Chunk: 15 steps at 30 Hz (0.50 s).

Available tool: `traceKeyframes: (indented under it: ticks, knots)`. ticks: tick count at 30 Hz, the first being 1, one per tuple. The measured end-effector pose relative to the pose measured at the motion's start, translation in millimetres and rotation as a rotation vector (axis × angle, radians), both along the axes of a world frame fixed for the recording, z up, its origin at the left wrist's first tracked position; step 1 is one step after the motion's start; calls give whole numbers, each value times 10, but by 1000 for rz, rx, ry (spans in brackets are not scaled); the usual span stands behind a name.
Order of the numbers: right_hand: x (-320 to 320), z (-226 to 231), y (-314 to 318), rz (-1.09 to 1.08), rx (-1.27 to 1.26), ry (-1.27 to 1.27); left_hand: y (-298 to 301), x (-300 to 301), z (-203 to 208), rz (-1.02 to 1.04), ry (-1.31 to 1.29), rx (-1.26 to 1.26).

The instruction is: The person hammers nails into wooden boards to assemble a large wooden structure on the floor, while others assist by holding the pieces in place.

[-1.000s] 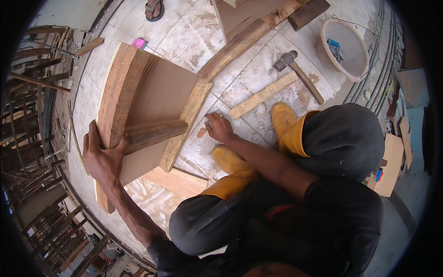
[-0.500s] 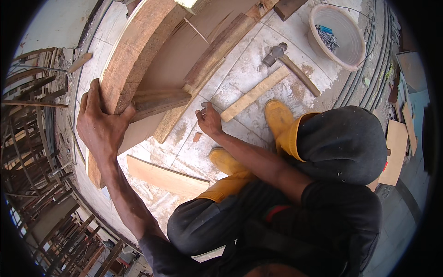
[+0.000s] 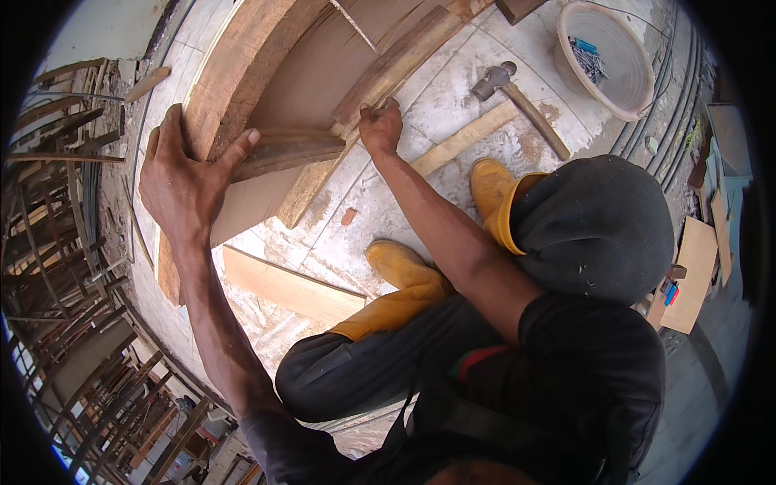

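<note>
A wooden frame with a brown panel lies in front of me, and its thick side timber [image 3: 230, 85] runs up the left. My left hand [image 3: 184, 178] spans that timber's near end, fingers over the outer side and thumb along the short crosspiece [image 3: 295, 152]. My right hand [image 3: 380, 129] is at the frame's right-hand timber [image 3: 396, 61], beside the joint with the crosspiece. Its fingers are closed in a pinch; what they hold is too small to make out. A ball-peen hammer [image 3: 525, 105] lies on the tiles to the right, its handle across the end of a wooden strip [image 3: 465, 141].
A pale plastic bucket [image 3: 602, 61] with nails and a blue item stands at the far right, near several dark cables [image 3: 675, 105]. A thin board [image 3: 291, 283] lies by my yellow boots [image 3: 404, 267]. Stacked timber [image 3: 65, 234] fills the left side.
My right hand has moved up and away from me, from above the tiles to the frame's right timber. My left thumb has straightened onto the crosspiece. The view has shifted slightly.
</note>
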State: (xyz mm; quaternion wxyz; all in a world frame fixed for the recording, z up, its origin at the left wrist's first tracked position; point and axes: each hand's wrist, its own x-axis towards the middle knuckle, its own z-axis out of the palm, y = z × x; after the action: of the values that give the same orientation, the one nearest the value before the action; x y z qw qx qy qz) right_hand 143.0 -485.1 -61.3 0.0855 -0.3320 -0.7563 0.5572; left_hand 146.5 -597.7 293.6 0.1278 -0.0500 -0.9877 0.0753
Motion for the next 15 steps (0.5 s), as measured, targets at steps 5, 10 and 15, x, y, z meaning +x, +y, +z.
traceKeyframes:
  ticks: [5, 10, 15]
  knots:
    - [-12, -110, -19, -69, 96, 60, -5, -2, 25, -45, 4, 27]
    - [11, -73, 122, -51, -164, -34, 141, 31, 35, -17, -41, 7]
    - [29, 17, 198, -38, -263, -59, 154, -24, 43, -16, -198, 187]
